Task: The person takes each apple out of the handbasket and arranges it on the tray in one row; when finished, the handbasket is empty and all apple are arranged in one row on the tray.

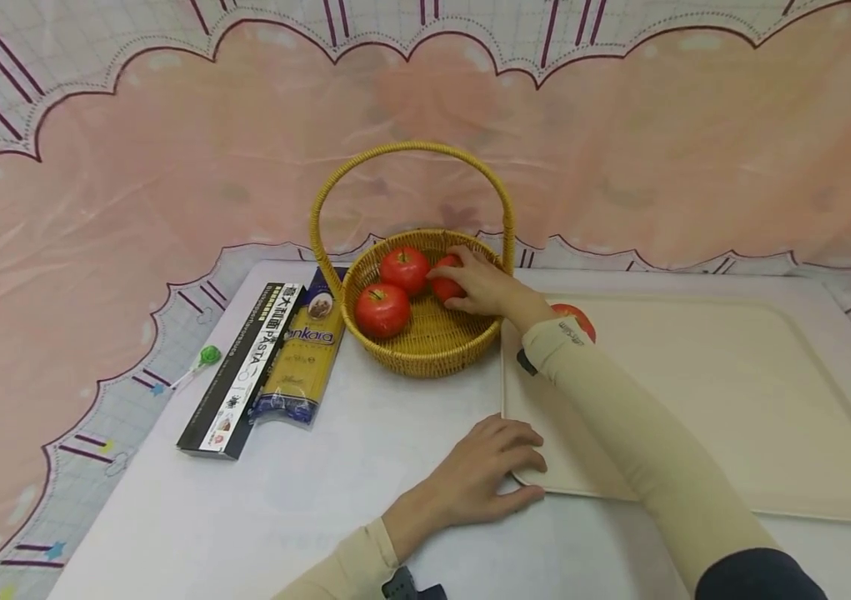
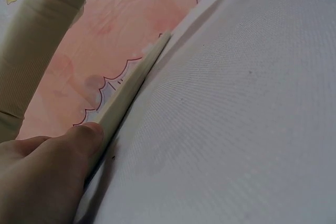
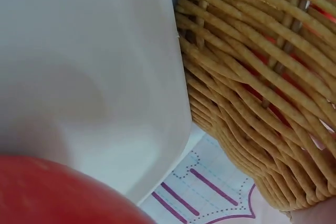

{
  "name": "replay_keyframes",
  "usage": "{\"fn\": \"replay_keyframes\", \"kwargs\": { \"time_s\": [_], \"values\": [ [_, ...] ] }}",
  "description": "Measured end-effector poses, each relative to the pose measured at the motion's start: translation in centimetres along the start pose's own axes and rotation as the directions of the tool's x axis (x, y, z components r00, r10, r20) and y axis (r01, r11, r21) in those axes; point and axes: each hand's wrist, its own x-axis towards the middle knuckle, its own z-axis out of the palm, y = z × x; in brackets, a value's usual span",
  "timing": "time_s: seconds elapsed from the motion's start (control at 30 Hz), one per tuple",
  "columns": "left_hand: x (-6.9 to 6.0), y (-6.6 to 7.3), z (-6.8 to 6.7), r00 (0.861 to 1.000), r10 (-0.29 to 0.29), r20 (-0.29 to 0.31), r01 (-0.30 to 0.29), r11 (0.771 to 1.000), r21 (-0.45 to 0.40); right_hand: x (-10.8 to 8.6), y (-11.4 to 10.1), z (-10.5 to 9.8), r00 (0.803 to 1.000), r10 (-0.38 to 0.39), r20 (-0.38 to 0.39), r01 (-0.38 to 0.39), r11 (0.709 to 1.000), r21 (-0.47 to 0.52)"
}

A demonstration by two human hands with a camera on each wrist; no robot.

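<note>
In the head view, a yellow wicker basket point(image 1: 425, 363) with a tall handle holds red apples. Two of them, a front apple point(image 1: 382, 311) and a rear apple point(image 1: 404, 270), sit on its left side. My right hand point(image 1: 481, 283) reaches inside over the rim, its fingers curled round another apple point(image 1: 446, 288). Beneath my right forearm, a partly hidden apple point(image 1: 577, 320) lies on the cream tray point(image 1: 733, 400). My left hand point(image 1: 481, 471) grips the tray's near left corner; the left wrist view shows its thumb point(image 2: 86, 139) against the tray edge point(image 2: 123, 100).
Left of the basket lie a yellow and blue pasta packet point(image 1: 303, 358) and a black and white pasta box point(image 1: 245, 375). A green lollipop point(image 1: 209, 356) is beside the box, at the left edge of the white table point(image 1: 395, 458). A patterned pink cloth point(image 1: 170, 175) hangs behind.
</note>
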Motion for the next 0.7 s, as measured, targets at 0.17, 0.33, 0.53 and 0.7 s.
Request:
{"fn": "replay_keyframes", "kwargs": {
  "time_s": [0.17, 0.33, 0.53, 0.7],
  "values": [
    [0.0, 0.0, -0.1, 1.000, -0.010, 0.013, 0.010, 1.000, 0.003, -0.1, -0.2, 0.0, 1.000, 0.017, -0.020, -0.017, 1.000, -0.011],
    [0.2, 0.0, -0.1, 1.000, -0.006, -0.002, 0.006, 1.000, 0.004, -0.3, -0.2, 0.1, 0.998, 0.020, -0.061, -0.022, 0.999, -0.027],
    [0.3, 0.0, -0.2, 1.000, -0.011, 0.006, 0.012, 1.000, -0.020, -0.6, -0.2, 0.0, 0.995, 0.030, -0.095, -0.029, 0.999, 0.015],
    [0.2, 0.1, -0.2, 0.999, -0.033, 0.026, 0.034, 0.999, -0.037, -1.1, -0.2, 0.2, 0.991, 0.008, -0.134, -0.002, 0.999, 0.050]
  ]
}}
